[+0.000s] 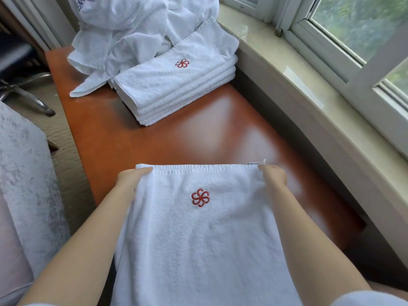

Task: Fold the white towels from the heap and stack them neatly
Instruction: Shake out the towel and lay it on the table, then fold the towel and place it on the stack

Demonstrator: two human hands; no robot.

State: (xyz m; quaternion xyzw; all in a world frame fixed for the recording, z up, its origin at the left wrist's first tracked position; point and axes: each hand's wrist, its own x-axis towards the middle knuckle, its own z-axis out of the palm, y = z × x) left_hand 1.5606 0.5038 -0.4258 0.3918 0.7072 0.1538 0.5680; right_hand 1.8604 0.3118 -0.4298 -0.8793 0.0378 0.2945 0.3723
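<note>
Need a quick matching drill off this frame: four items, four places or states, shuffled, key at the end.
Things:
1. towel in hands
2. folded stack
3. unfolded heap
4. left hand

Places/states:
A. far end of the table, crumpled
B. grips the towel's far left corner
C. next to the window sill, red logo on top
D. spread flat nearest the person

Pairs: 1-D, 2-C, 3-A, 4-B

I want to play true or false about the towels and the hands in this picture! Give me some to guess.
1. Both hands hold the far corners of the towel. True: the left hand and the right hand each grip one.
2. The towel's flower logo is blue. False: it is red.
3. The folded stack sits on the floor. False: it sits on the brown table.
4. The unfolded heap lies behind the stack. True.
</note>
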